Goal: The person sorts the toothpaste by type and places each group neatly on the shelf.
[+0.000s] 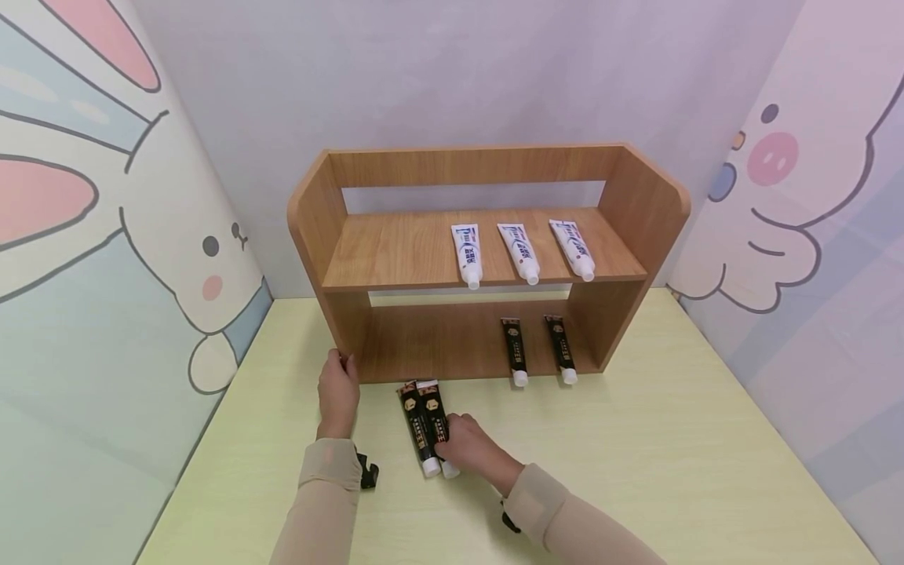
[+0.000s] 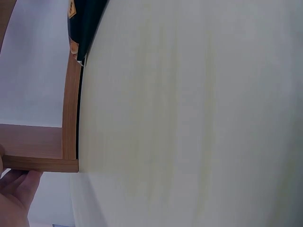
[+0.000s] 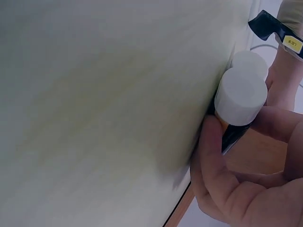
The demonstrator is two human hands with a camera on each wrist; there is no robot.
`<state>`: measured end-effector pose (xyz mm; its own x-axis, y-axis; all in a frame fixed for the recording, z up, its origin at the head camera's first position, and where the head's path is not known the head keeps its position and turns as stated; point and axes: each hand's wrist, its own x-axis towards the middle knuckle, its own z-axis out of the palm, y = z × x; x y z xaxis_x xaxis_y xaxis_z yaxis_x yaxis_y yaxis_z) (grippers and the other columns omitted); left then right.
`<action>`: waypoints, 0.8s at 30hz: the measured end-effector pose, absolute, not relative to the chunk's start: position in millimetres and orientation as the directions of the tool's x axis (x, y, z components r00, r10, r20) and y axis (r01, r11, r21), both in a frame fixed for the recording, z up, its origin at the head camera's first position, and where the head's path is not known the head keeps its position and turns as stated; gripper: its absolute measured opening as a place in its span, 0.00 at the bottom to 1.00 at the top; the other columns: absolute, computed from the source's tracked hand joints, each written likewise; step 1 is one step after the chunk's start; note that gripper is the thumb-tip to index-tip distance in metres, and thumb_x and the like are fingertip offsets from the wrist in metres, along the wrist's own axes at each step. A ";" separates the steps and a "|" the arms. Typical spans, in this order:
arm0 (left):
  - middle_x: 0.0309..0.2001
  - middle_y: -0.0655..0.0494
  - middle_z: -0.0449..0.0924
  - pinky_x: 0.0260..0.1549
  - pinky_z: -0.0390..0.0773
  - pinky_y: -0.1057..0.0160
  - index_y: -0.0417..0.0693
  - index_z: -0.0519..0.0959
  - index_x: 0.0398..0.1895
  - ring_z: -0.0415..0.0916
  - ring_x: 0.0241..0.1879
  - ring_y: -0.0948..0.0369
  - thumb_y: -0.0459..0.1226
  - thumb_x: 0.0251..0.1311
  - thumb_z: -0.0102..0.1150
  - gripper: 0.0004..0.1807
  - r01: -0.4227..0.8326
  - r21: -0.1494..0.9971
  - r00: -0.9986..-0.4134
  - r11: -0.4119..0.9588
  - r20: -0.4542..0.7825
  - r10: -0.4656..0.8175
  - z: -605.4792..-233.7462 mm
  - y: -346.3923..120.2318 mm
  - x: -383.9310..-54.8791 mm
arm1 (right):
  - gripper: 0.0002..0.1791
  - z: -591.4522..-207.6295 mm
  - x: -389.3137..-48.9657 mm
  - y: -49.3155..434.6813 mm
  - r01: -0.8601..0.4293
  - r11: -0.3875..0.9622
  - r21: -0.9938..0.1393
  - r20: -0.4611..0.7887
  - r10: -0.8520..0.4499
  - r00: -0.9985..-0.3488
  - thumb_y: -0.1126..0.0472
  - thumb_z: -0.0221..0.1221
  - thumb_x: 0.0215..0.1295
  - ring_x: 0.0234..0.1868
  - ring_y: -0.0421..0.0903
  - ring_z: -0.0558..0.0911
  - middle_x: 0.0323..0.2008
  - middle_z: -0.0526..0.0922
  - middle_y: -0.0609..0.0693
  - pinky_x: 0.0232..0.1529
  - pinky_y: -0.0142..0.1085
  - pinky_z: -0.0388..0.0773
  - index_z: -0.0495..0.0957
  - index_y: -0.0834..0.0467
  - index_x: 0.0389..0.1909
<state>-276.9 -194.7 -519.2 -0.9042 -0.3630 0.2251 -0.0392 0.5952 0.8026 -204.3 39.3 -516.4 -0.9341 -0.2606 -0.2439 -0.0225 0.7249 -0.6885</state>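
Note:
Two black tubes with white caps, which look like toothpaste, lie side by side on the table in front of the wooden shelf (image 1: 476, 161). My right hand (image 1: 469, 445) pinches the right-hand black tube (image 1: 432, 404) near its cap (image 3: 240, 97), between thumb and fingers. Just left of it, the other black tube (image 1: 412, 416) touches or nearly touches it. At the shelf's lower left front corner, my left hand (image 1: 338, 392) grips the side panel (image 2: 40, 164), its fingers on the outer face.
Three white tubes (image 1: 468, 255) lie spaced along the upper board, from its middle to the right. On the lower board, two black tubes (image 1: 515, 345) rest toward the right, caps at the front edge. Cartoon-printed walls (image 1: 233, 196) surround the pale yellow table (image 1: 671, 439).

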 end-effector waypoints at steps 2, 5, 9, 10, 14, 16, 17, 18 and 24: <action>0.48 0.37 0.75 0.42 0.77 0.45 0.36 0.66 0.55 0.75 0.45 0.44 0.37 0.75 0.46 0.14 -0.036 0.802 -0.905 0.596 0.227 -0.360 -518.9 -194.8 -276.9 | 0.24 -515.7 -205.4 39.5 -0.007 0.715 -0.699 -0.257 -0.260 -0.931 0.65 0.65 0.57 0.34 0.50 0.74 0.38 0.75 0.59 0.32 0.44 0.76 0.72 0.73 0.51; 0.48 0.37 0.75 0.41 0.77 0.45 0.35 0.66 0.55 0.75 0.44 0.44 0.37 0.75 0.46 0.14 -0.033 0.801 -0.905 0.597 0.230 -0.359 -518.3 -194.9 -277.0 | 0.24 -516.0 -207.2 40.9 0.027 0.692 -0.722 -0.280 -0.255 -0.925 0.66 0.65 0.56 0.31 0.49 0.75 0.38 0.77 0.58 0.27 0.42 0.75 0.72 0.73 0.52; 0.48 0.38 0.74 0.42 0.77 0.46 0.36 0.66 0.55 0.75 0.44 0.44 0.37 0.75 0.46 0.14 -0.036 0.805 -0.909 0.592 0.220 -0.355 -518.6 -195.2 -276.8 | 0.27 -516.6 -208.7 43.3 0.047 0.677 -0.734 -0.294 -0.254 -0.922 0.65 0.65 0.55 0.31 0.48 0.75 0.40 0.78 0.58 0.27 0.41 0.74 0.71 0.72 0.55; 0.49 0.38 0.74 0.42 0.77 0.46 0.36 0.66 0.55 0.75 0.44 0.45 0.37 0.75 0.46 0.14 -0.039 0.805 -0.909 0.591 0.217 -0.356 -518.9 -195.3 -276.7 | 0.27 -516.7 -208.9 43.8 0.046 0.674 -0.737 -0.292 -0.257 -0.921 0.65 0.66 0.55 0.32 0.49 0.75 0.40 0.78 0.58 0.28 0.42 0.75 0.71 0.72 0.55; 0.49 0.37 0.74 0.42 0.77 0.45 0.35 0.66 0.56 0.75 0.45 0.44 0.37 0.75 0.45 0.14 -0.036 0.802 -0.911 0.596 0.219 -0.350 -519.3 -195.4 -276.1 | 0.27 -515.3 -209.9 45.1 0.031 0.671 -0.741 -0.277 -0.262 -0.925 0.65 0.67 0.54 0.33 0.49 0.75 0.39 0.78 0.58 0.31 0.43 0.76 0.73 0.72 0.53; 0.49 0.37 0.74 0.42 0.77 0.45 0.35 0.66 0.55 0.75 0.45 0.44 0.36 0.75 0.46 0.14 -0.036 0.800 -0.909 0.599 0.223 -0.351 -519.3 -195.4 -276.0 | 0.27 -514.7 -210.6 45.7 0.025 0.676 -0.736 -0.272 -0.261 -0.926 0.64 0.67 0.54 0.34 0.48 0.75 0.40 0.79 0.57 0.33 0.44 0.77 0.73 0.72 0.53; 0.49 0.37 0.74 0.42 0.77 0.45 0.34 0.66 0.55 0.75 0.45 0.44 0.36 0.75 0.46 0.14 -0.034 0.799 -0.909 0.601 0.226 -0.351 -519.2 -195.2 -275.8 | 0.26 -514.5 -210.7 45.9 0.026 0.675 -0.737 -0.271 -0.260 -0.927 0.64 0.68 0.54 0.35 0.48 0.75 0.40 0.79 0.57 0.34 0.44 0.77 0.73 0.72 0.52; 0.49 0.36 0.74 0.42 0.77 0.45 0.34 0.66 0.55 0.75 0.45 0.44 0.36 0.75 0.46 0.14 -0.031 0.797 -0.908 0.603 0.230 -0.351 -519.2 -195.2 -275.9 | 0.27 -514.2 -210.7 46.3 0.027 0.674 -0.739 -0.270 -0.259 -0.928 0.64 0.68 0.53 0.35 0.48 0.76 0.40 0.80 0.58 0.35 0.45 0.77 0.74 0.72 0.52; 0.46 0.36 0.75 0.39 0.77 0.46 0.34 0.67 0.53 0.76 0.42 0.43 0.36 0.75 0.46 0.13 -0.010 0.785 -0.900 0.620 0.262 -0.347 -518.1 -194.9 -275.9 | 0.27 -513.2 -209.9 50.1 0.043 0.642 -0.765 -0.268 -0.258 -0.928 0.65 0.68 0.54 0.39 0.50 0.78 0.43 0.81 0.59 0.39 0.47 0.78 0.74 0.72 0.53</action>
<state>-275.9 -194.9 -518.1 -0.9005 -0.3471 0.2621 -0.0105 0.6198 0.7847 -209.9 50.1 -513.2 -0.9283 -0.2576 -0.2681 0.0429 0.6421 -0.7654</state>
